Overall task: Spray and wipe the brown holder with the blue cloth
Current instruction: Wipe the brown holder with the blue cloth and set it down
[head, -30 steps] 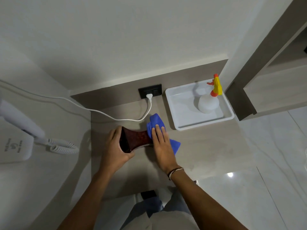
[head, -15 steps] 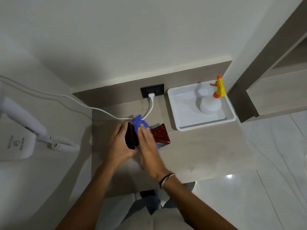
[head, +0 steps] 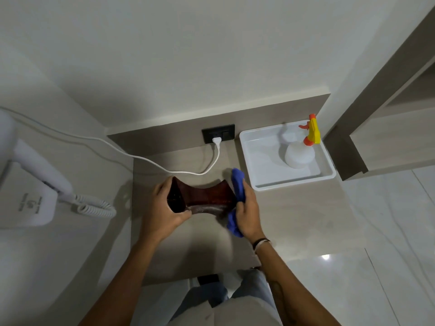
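Head view: the brown holder [head: 207,196] lies on its side at mid-frame on the counter [head: 294,215].
Spraying: looks done; the spray bottle [head: 300,154] stands in the white tray [head: 259,182], upper right.
Wiping: under way, by my guess.
Left hand [head: 162,208]: clasps the holder's left, open end.
Right hand [head: 247,208]: closed on the blue cloth [head: 238,184], pressing it against the holder's right end.
Left to do: the remaining faces, probably.

Glossy dark-brown holder [head: 207,196], soft blue cloth [head: 238,188] (bunched), smooth white plastic tray [head: 259,161], matt wood-grain counter [head: 294,208], shiny floor tiles [head: 376,255].
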Demonstrator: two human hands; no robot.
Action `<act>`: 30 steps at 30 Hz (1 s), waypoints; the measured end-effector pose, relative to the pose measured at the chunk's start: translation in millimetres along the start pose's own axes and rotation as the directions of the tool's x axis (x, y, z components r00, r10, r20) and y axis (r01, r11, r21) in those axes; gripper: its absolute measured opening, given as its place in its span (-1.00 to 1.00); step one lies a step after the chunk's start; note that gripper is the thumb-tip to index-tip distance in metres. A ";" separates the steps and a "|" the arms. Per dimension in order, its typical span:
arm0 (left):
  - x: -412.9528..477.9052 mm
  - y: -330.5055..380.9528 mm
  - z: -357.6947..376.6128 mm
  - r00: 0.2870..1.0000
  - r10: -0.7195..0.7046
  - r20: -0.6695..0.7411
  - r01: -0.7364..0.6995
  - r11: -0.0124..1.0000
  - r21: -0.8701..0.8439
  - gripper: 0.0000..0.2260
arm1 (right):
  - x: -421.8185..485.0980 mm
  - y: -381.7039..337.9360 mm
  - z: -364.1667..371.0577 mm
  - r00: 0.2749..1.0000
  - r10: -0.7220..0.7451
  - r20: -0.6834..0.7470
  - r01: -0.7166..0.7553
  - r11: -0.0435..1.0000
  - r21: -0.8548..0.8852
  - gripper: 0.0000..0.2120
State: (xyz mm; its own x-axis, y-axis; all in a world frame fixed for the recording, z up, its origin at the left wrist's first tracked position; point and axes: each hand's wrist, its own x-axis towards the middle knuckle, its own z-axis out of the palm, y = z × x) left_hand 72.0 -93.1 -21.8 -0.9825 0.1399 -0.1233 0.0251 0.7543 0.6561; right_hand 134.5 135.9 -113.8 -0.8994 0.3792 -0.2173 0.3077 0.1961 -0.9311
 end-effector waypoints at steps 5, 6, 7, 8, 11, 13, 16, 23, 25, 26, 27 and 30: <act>2.2 -9.6 -9.9 0.982 -0.180 0.064 0.189 0.967 -0.173 -0.13 | -2.4 -3.4 -7.2 0.936 0.313 0.160 -0.350 0.872 0.344 -0.44; 2.3 -9.6 -8.9 0.978 -0.188 0.089 0.202 0.962 -0.185 -0.13 | -2.7 -7.6 -5.7 0.923 0.321 0.214 -0.382 0.840 0.386 -0.44; 2.6 -9.8 -8.2 0.975 -0.193 0.109 0.211 0.959 -0.188 -0.13 | -2.0 -11.1 -4.2 0.912 0.330 0.245 -0.406 0.819 0.406 -0.45; 2.0 -10.2 -8.3 0.973 -0.190 0.130 0.212 0.959 -0.186 -0.12 | -0.6 -13.9 -3.2 0.903 0.345 0.258 -0.426 0.801 0.421 -0.47; -1.8 -16.4 -12.0 0.964 -0.096 0.249 0.126 0.986 -0.108 0.12 | 5.4 -19.4 -4.2 0.885 0.395 0.246 -0.465 0.769 0.440 -0.52; -5.5 -19.5 -11.7 0.959 -0.035 0.282 0.012 0.997 0.082 0.34 | 11.1 -19.9 -5.6 0.882 0.414 0.224 -0.471 0.778 0.415 -0.54; -8.8 -16.2 -3.8 0.985 0.027 0.172 -0.081 0.946 0.313 0.33 | 17.6 -21.4 -3.3 0.903 0.364 0.229 -0.426 0.831 0.358 -0.53; -11.5 -2.4 -0.4 0.992 0.111 0.068 -0.127 0.932 0.339 0.02 | -8.0 -29.4 12.1 0.999 0.045 -0.021 -0.046 0.997 -0.058 -0.33; -12.5 -1.2 -1.2 0.992 0.112 0.066 -0.128 0.934 0.333 0.00 | -19.6 -41.5 13.2 0.998 -0.055 -0.021 0.054 0.997 -0.053 -0.29; -12.8 -0.6 -1.9 0.992 0.105 0.065 -0.121 0.938 0.325 -0.01 | -26.1 -48.4 15.2 0.994 -0.109 -0.002 0.109 0.993 -0.047 -0.27; -12.5 0.4 -2.6 0.993 0.100 0.060 -0.114 0.942 0.315 -0.04 | -32.3 -55.0 19.3 0.985 -0.171 0.037 0.173 0.984 -0.047 -0.27; -10.6 5.6 1.7 0.993 0.098 0.068 -0.113 0.952 0.284 -0.22 | -56.8 -68.3 44.4 0.892 -0.364 0.266 0.405 0.907 -0.118 -0.19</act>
State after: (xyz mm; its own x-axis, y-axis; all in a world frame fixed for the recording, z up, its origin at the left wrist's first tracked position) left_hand 82.9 -89.3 -18.1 -0.9604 0.2563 -0.1091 0.1876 0.8845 0.4272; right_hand 150.8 60.8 -50.9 -0.9974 0.0261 0.0671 -0.0489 0.4383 -0.8975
